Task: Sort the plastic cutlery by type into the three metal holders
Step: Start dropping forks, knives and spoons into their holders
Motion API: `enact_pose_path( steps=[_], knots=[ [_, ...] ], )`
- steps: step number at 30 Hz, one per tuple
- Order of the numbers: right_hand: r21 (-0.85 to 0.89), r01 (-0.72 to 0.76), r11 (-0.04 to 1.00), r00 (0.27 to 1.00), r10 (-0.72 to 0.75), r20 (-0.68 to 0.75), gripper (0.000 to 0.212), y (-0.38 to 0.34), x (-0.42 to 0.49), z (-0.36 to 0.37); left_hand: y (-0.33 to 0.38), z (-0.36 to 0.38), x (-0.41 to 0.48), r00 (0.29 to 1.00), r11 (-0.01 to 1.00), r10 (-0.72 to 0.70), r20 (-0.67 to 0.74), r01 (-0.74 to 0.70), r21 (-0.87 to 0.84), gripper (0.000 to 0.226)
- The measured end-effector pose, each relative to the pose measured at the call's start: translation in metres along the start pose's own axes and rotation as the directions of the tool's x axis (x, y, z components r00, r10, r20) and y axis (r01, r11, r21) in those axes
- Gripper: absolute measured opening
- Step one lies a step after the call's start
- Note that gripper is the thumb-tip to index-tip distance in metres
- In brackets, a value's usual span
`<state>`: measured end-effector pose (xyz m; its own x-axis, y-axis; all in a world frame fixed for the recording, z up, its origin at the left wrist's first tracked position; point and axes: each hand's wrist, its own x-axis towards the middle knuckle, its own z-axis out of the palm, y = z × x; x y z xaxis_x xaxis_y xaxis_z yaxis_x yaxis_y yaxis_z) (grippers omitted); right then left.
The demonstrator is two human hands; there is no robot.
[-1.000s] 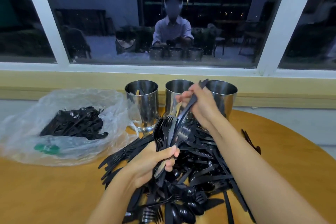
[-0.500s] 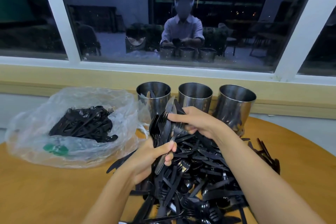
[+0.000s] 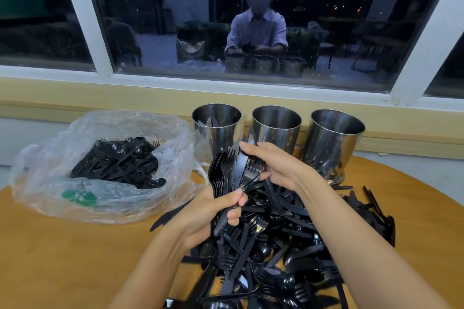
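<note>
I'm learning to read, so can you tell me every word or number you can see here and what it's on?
No words or numbers can be read here.
Green print on the plastic bag: too blurred to read.
Small mark low on the window glass: too small to read.
The metal holders and the cutlery show no writing.

We see a left hand (image 3: pixel 213 211) and right hand (image 3: pixel 273 165) uncovered, like both forearms (image 3: pixel 351 233); the window reflection (image 3: pixel 155 40) shows a pale blue collared shirt (image 3: pixel 256 30), sleeves rolled near the elbows.
</note>
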<state>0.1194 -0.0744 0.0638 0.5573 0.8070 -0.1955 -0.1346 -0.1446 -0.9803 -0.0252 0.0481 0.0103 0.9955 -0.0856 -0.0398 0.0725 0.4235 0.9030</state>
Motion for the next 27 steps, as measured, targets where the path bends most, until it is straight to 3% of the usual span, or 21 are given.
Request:
enact_pose_path(
  steps=[4, 7, 10, 12, 14, 18, 20, 27],
  knots=[
    [-0.052, -0.019, 0.998, 0.998, 0.021, 0.052, 0.023, 0.003, 0.004, -0.001, -0.002, 0.0, -0.003, 1.0, 1.0, -0.025, 0.002, 0.025, -0.006, 0.024],
    [-0.029, 0.046, 0.999, 0.991, -0.049, -0.128, 0.021, 0.004, 0.012, 0.002, -0.003, 0.002, -0.004, 0.999, 0.999, -0.023, -0.032, 0.022, -0.033, 0.021],
    [0.165, 0.152, 0.974, 0.943, -0.093, -0.318, 0.02, -0.002, 0.015, 0.002, -0.006, 0.004, -0.005, 0.999, 1.0, -0.02, -0.036, 0.019, -0.018, 0.021],
    [0.18, 0.233, 0.956, 0.904, -0.144, -0.402, 0.027, -0.006, 0.016, 0.004, -0.007, 0.003, -0.006, 0.999, 1.0, -0.018, -0.033, 0.018, -0.006, 0.022],
    [0.114, 0.278, 0.954, 0.827, -0.178, -0.533, 0.027, -0.007, 0.022, 0.003, -0.008, 0.001, -0.007, 0.999, 1.0, -0.022, -0.026, 0.022, 0.001, 0.019],
    [0.098, 0.411, 0.906, 0.606, -0.192, -0.772, 0.026, -0.019, 0.03, -0.01, -0.009, -0.004, -0.009, 0.998, 0.999, -0.032, -0.058, 0.031, -0.008, 0.012],
    [0.13, 0.49, 0.862, 0.566, -0.201, -0.8, 0.027, -0.026, 0.027, -0.016, -0.009, -0.008, -0.011, 0.996, 1.0, -0.022, -0.092, 0.022, -0.002, 0.009],
    [0.189, 0.609, 0.77, 0.583, -0.274, -0.765, 0.021, -0.021, 0.01, -0.019, -0.003, -0.014, -0.014, 0.988, 0.998, 0.053, -0.146, -0.058, -0.026, 0.005]
  ],
)
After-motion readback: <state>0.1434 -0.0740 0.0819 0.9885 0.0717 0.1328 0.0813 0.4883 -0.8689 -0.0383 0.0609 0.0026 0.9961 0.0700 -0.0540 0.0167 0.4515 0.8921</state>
